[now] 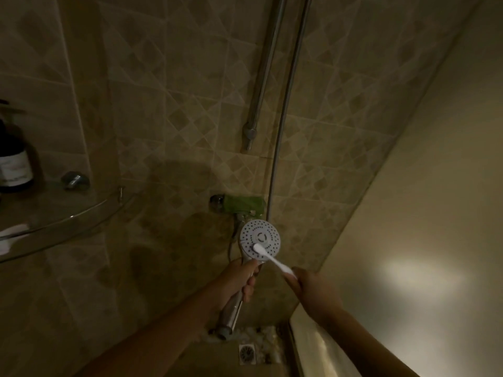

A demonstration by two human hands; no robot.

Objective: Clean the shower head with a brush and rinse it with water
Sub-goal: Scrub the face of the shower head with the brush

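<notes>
No readable text; the dark bottle (pixel 15 161) bears a label (blurred).

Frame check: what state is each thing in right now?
shower head: held by its handle, face toward camera, no spray visible
brush: bristle end touching the shower head's face
left hand: grips the shower head's handle
right hand: grips the brush handle
bottle: upright on the glass shelf

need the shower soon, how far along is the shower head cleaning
Done: the shower head is down off the wall, its handle gripped by the left hand, and the right hand holds the brush. In hand: scrubbing, with the bristle end on the lower part of the white nozzle face. Left: the rest of the face and the rinse; no water is seen coming from the nozzles.
</notes>
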